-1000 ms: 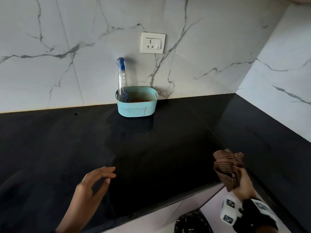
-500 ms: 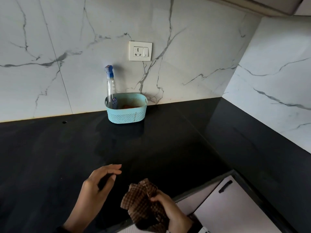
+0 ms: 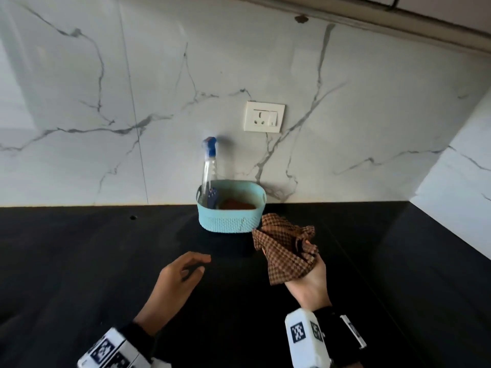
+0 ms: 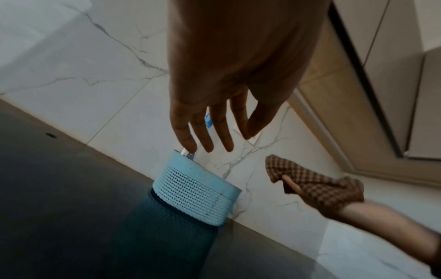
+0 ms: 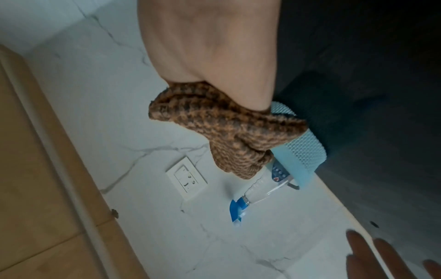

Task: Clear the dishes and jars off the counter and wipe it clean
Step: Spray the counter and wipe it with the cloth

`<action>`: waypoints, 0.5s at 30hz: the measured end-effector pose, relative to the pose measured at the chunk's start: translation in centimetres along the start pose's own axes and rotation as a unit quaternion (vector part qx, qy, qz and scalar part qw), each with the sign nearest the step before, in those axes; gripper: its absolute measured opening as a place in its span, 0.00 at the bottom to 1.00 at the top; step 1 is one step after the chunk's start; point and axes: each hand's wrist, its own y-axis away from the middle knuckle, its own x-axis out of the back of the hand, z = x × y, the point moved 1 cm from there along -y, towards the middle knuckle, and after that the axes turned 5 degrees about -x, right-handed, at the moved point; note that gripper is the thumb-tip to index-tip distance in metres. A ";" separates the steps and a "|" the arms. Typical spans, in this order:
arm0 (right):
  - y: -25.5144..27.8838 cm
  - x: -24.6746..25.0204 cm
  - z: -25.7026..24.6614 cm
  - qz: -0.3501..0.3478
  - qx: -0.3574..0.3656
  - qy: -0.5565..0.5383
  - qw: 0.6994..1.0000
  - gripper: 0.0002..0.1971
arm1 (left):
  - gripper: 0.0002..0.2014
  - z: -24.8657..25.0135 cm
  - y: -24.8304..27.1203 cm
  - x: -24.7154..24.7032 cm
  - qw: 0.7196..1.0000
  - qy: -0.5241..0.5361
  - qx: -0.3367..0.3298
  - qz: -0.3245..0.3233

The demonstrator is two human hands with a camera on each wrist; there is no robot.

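My right hand (image 3: 305, 264) grips a bunched brown checkered cloth (image 3: 285, 248), held above the black counter (image 3: 79, 261) just right of and in front of a light blue basket (image 3: 231, 221). The right wrist view has the cloth (image 5: 226, 132) wadded in the palm. My left hand (image 3: 186, 272) hovers over the counter with relaxed, spread fingers (image 4: 205, 132), holding nothing, a short way in front of the basket (image 4: 195, 196).
In the basket stands a clear spray bottle (image 3: 208, 166) with a blue nozzle, beside something orange-brown (image 3: 236, 205). A wall socket (image 3: 264, 116) sits on the marble backsplash. The counter turns a corner at the right, and cabinets hang above.
My right hand has carried the cloth from the counter's near edge up and forward, to beside the basket. The left hand has stayed over the counter. The view tilted upward.
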 end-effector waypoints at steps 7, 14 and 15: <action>-15.2 -6.1 -1.9 -0.097 -0.018 0.051 0.994 0.21 | 0.24 -3.0 -11.9 -0.7 0.979 -0.204 0.030 0.006; -30.0 -6.8 -1.0 0.049 0.098 0.444 0.889 0.18 | 0.33 -5.9 -15.8 -2.6 0.944 -0.327 0.044 -0.025; -30.9 -6.6 -0.1 0.044 0.105 0.568 0.815 0.25 | 0.35 -6.4 -16.1 -2.9 0.934 -0.348 0.065 -0.041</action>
